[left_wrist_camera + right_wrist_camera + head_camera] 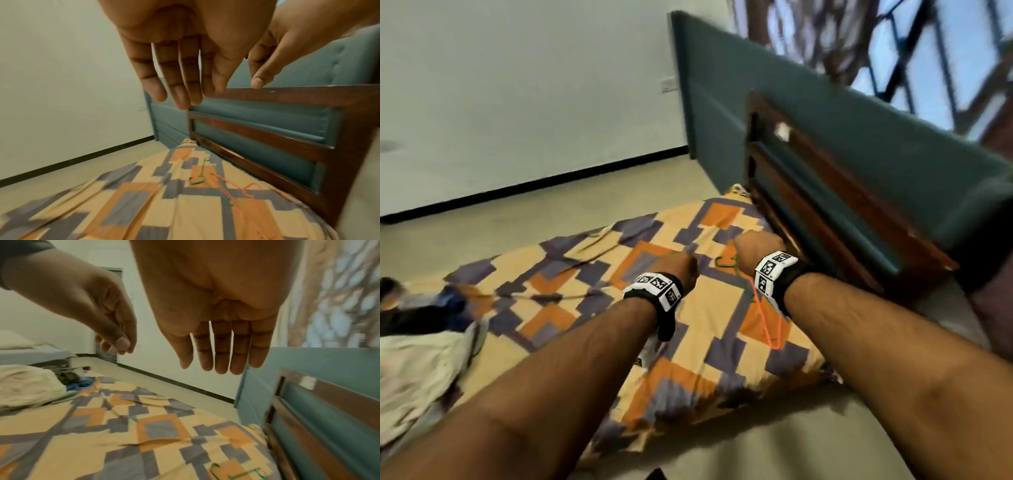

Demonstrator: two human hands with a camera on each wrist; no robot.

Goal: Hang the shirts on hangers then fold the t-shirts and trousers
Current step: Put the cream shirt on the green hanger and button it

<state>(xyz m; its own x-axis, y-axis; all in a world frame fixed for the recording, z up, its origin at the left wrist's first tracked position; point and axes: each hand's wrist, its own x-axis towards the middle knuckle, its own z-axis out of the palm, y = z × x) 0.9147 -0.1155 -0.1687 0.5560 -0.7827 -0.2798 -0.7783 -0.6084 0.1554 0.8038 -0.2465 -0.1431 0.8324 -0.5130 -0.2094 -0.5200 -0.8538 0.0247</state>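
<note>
While poised above the patterned bedsheet [571,274]: left hand [174,53] and right hand [222,313], fingers straight, holding nothing.
Green hanger [727,265] and orange hanger [768,322] flat beneath right wrist; clothes pile [417,356] at nine o'clock.

No readable text, brand or number anywhere. Only sign-like marks: black-and-white square code patterns on left wristband [659,287] and right wristband [773,271], head view; patterns carry no letters or digits. Small pale patch on wooden bed frame [782,131] too blurred to tell if printed. Wall socket plate [668,84] plain, blurred.
</note>
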